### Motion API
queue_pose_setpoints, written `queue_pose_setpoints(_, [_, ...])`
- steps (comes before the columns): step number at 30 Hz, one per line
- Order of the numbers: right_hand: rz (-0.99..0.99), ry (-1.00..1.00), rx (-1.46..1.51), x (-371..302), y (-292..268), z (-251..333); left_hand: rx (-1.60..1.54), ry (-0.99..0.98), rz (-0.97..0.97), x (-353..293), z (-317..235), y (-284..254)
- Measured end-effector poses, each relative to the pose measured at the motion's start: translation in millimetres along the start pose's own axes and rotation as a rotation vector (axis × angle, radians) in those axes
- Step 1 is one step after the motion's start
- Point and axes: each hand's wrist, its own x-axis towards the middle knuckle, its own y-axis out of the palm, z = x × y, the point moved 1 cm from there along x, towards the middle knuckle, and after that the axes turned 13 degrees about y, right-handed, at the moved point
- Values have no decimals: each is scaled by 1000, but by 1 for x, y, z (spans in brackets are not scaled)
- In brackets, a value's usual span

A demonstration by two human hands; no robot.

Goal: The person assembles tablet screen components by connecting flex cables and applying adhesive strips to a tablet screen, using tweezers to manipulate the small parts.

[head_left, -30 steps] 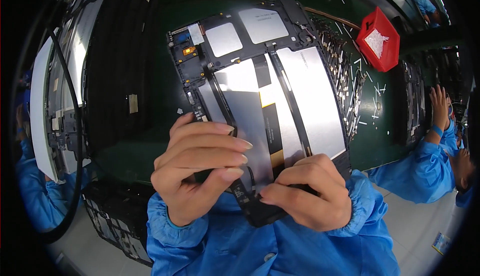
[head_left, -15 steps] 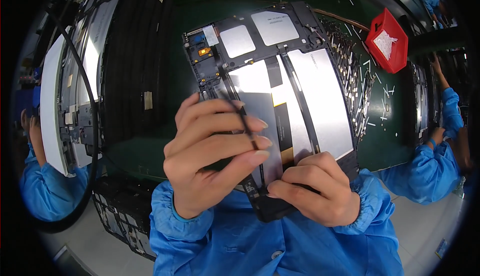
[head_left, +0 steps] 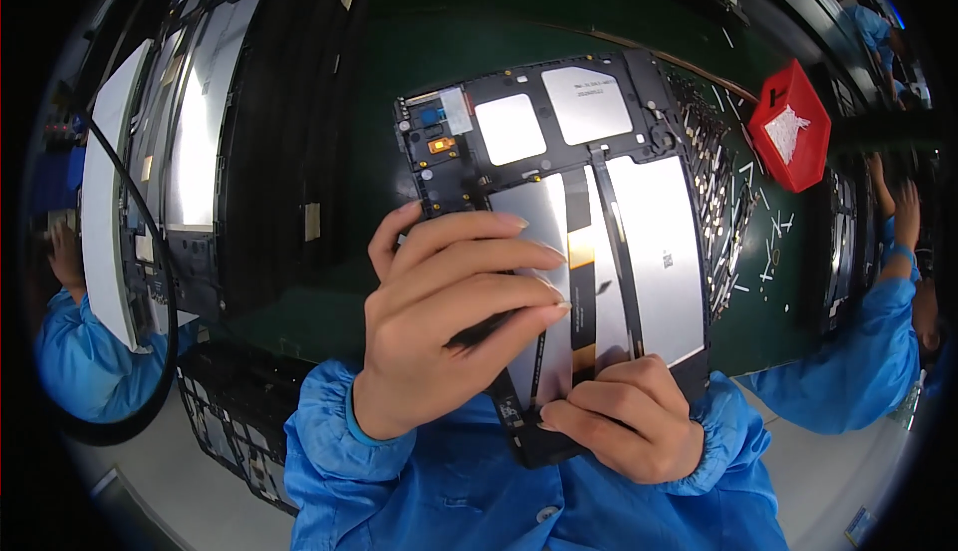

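Observation:
An opened tablet [head_left: 659,252] lies tilted before me, its inside facing up. It shows silver battery panels [head_left: 584,107], a black frame and dark flex cables [head_left: 621,252]. My left hand [head_left: 449,301] is bent over the left battery panel, thumb and forefinger closed together; whatever is between them is hidden. One finger of that hand is at the tablet's left edge. My right hand [head_left: 629,421] grips the tablet's lower end, its thumb and forefinger pinched beside the lower end of a narrow black cable [head_left: 539,371]. An orange-gold connector [head_left: 440,146] shows at the upper left.
A red bin [head_left: 806,162] of small white strips stands at the back right, beside many scattered small parts [head_left: 714,202]. Stacked tablet frames [head_left: 195,132] stand left, more [head_left: 225,441] below them. A black cable [head_left: 150,192] loops at left. Co-workers' blue sleeves [head_left: 848,371] show on both sides.
The tablet and both hands have shifted right and slightly down in the picture. A dark strip that crossed my left fingers no longer shows there. My right hand keeps its grip at the lower end.

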Motion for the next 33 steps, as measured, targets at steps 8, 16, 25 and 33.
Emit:
queue_pose_setpoints(8, [17, 14, 2, 3, -2, 0, -3, -39, 8, 2, -2, 0])
queue_pose_setpoints(16, [28, 28, -11, 3, -3, 1, 6, -80, 20, 3, -4, 0])
queue_pose_setpoints(25, [40, -24, -80, 3, -6, 0, -125, 103, -117, -29, 14, -1])
queue_pose_setpoints(33, [97, 1, 56, 14, -27, -1, 204, 80, 35, -26, 7, 5])
